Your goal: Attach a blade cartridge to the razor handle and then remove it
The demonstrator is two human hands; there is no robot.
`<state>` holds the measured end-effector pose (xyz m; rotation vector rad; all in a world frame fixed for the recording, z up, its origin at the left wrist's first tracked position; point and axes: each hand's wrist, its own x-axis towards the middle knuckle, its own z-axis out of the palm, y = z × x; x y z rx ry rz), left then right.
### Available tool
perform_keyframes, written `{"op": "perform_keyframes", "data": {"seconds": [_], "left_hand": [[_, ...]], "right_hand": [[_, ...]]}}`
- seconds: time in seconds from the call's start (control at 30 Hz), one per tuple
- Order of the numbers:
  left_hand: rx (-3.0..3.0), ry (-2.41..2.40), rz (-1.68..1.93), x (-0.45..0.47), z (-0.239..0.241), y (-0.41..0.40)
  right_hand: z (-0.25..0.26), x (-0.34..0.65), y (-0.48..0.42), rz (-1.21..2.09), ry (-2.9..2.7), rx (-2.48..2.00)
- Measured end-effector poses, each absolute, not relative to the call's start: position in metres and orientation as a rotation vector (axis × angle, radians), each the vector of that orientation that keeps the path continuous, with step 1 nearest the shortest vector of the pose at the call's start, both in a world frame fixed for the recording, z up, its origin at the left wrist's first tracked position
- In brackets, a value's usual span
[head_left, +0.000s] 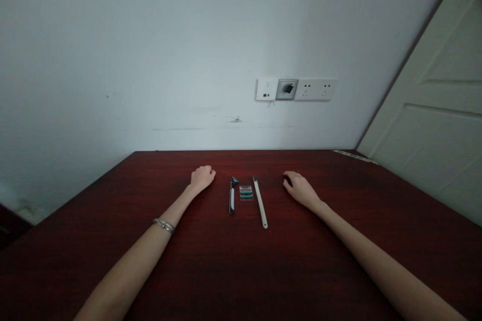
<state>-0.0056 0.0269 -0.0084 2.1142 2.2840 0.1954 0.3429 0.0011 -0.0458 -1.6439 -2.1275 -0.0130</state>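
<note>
As hands [202,177] rest apart, razor [232,199] between, nearer left

We see a razor [232,197] with a dark, pale-sided handle and greenish head, the head towards 12 o'clock. At its 3 o'clock, just beside, lies a clear case [245,188] holding green pieces [246,194]; beyond, a slim white stick [260,204], its dark tip between 11 and 12.

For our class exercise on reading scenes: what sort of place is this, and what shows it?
Probably a room in a home: a razor lies on a dark red table, sockets are set in the wall behind, and a panelled door shows at the right.
</note>
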Motion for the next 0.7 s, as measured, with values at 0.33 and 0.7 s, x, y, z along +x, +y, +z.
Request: {"op": "perform_keyframes", "data": {"seconds": [0.33, 0.7], "left_hand": [[2.111, 2.032, 0.018, 0.004, 0.033, 0.008], [2.133, 1.724, -0.131, 0.051, 0.040, -0.026]], "right_hand": [[-0.050, 0.345, 0.003, -0.049, -2.144, -1.616], [-0.052, 0.345, 0.003, -0.041, -2.141, -1.607]]}}
